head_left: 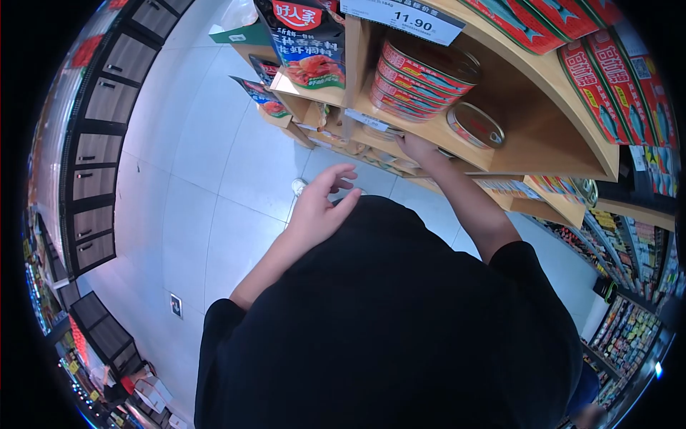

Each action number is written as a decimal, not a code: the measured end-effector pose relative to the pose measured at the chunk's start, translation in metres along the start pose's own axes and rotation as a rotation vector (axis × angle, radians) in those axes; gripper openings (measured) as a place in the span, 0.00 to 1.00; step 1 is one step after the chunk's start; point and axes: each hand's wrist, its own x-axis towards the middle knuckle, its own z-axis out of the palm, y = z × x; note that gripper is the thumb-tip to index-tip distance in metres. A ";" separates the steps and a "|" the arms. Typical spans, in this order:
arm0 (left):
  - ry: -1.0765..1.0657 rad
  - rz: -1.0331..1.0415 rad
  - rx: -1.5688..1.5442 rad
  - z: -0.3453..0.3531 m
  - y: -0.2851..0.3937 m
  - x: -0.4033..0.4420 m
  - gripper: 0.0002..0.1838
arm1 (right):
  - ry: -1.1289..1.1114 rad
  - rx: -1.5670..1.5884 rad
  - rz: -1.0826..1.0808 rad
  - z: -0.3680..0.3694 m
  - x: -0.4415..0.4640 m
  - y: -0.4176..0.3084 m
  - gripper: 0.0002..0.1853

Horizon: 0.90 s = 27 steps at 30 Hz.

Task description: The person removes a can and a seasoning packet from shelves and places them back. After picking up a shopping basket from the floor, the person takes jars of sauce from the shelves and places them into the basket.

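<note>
My right hand [417, 149] reaches under the edge of a wooden shelf, its fingers closed at the rim of a tin can [381, 133] on the level below. The shelf edge and a price tag hide part of that can. Above my right hand, a stack of oval red fish cans [421, 80] stands on the shelf, with a single oval can [475, 125] tilted beside it. My left hand [325, 204] hovers in front of my body, fingers loosely curved and apart, holding nothing.
A black seasoning pouch [309, 46] stands left of the cans. A price tag [404, 20] reading 11.90 hangs on the upper shelf edge [543, 64]. More red fish cans [607, 86] are at upper right. Dark drawer cabinets [107, 100] line the left. A person [118, 390] is at lower left.
</note>
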 end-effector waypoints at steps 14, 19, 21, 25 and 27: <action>0.035 -0.023 -0.025 -0.006 -0.004 -0.007 0.20 | 0.355 0.041 -0.109 -0.006 0.028 -0.011 0.23; 0.037 -0.025 -0.026 -0.009 -0.005 -0.006 0.20 | 0.351 0.056 -0.103 -0.001 0.026 -0.010 0.23; 0.034 -0.014 -0.018 -0.010 -0.006 -0.006 0.20 | 0.345 0.066 -0.090 0.002 0.022 -0.007 0.23; 0.040 -0.001 -0.017 -0.011 -0.007 -0.007 0.20 | 0.354 0.129 -0.042 0.006 0.005 -0.001 0.23; 0.038 0.003 -0.008 -0.013 -0.008 -0.007 0.20 | 0.387 0.185 0.004 0.009 -0.009 0.000 0.25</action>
